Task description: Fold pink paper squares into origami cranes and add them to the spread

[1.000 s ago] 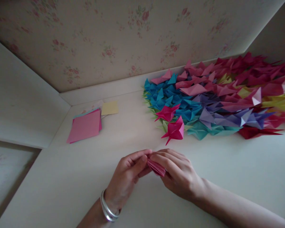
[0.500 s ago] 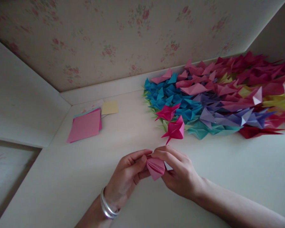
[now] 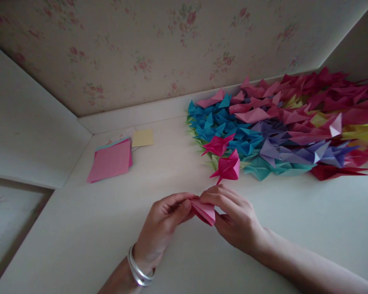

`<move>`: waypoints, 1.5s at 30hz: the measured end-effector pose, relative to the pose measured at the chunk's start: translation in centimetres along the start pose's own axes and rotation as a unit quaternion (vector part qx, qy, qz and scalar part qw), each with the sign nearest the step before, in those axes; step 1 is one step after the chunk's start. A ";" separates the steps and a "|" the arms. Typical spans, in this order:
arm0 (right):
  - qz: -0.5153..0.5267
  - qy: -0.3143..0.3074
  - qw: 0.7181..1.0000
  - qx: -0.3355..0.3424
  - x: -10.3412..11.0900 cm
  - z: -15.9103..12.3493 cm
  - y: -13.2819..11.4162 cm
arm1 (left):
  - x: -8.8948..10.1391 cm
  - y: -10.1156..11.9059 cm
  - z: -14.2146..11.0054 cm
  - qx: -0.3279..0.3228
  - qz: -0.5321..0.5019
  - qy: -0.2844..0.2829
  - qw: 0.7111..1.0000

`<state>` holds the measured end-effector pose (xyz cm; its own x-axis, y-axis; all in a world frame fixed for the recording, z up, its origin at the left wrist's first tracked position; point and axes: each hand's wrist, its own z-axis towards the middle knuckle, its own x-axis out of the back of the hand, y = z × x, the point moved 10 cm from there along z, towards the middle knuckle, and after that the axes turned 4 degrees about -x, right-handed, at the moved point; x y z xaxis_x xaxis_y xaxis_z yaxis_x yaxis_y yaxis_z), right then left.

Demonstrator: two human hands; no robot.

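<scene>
Between my two hands is a folded piece of pink origami paper, held a little above the white tabletop. My left hand, with silver bangles on its wrist, pinches the paper's left end between thumb and fingers. From the right, my right hand grips the other side, its fingers curled over the top edge and its thumb partly hidden behind the fold. Just beyond my hands lies a bright pink paper crane, with a second bright pink crane behind it.
A large heap of folded paper cranes in several colours spreads along the back right against the wall. Pink paper squares are stacked at the left, beside a small yellow paper square. A white panel stands at the far left.
The pink paper's fanned layers have closed flatter together and tilted to the right. My right hand has shifted slightly right, its fingers now lying over the paper's top.
</scene>
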<state>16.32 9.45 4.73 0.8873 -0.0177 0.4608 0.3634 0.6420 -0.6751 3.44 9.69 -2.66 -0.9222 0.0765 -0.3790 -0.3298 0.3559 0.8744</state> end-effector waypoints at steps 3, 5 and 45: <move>0.004 -0.012 1.000 0.007 -0.3 0.0 -0.2 | 0.1 -0.1 0.0 -0.002 0.017 0.001 1.000; 0.008 -0.020 1.000 0.005 -0.4 0.0 -0.4 | 0.1 -0.1 0.0 -0.002 0.025 -0.003 1.000; 0.284 -0.074 0.888 -0.355 -2.6 -1.4 5.4 | 0.3 2.6 -1.1 -0.136 0.274 0.051 0.951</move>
<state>16.39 11.83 -0.92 0.9565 0.2897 -0.0353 0.0030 -0.1309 -0.9914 2.12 9.63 -0.14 -0.9810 0.0843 0.1750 0.1783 0.0336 0.9834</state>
